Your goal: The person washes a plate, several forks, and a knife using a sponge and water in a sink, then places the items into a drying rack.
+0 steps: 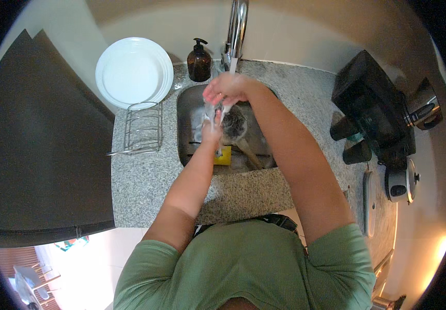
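Note:
My left hand (212, 131) is low in the dark sink (186, 153), closed around a shiny, soapy utensil that is blurred and mostly hidden. Just above it, my right hand (226, 88) is under the running water (233, 66) from the chrome faucet (239, 31). Its fingers curve down toward the utensil, but whether they grip it is unclear. Beside my left hand, a round foamy vessel (235, 123) with a long pale handle (250, 154) lies in the sink. A yellow sponge (223, 155) rests by the sink's near wall, partly behind my left wrist.
Behind the sink stands an amber pump bottle (199, 66). To the left are a white plate (133, 73) and a wire rack (143, 131) on the granite counter (145, 186). Dark cups (357, 152), a black appliance (366, 85) and a lidded pot (399, 184) stand at right.

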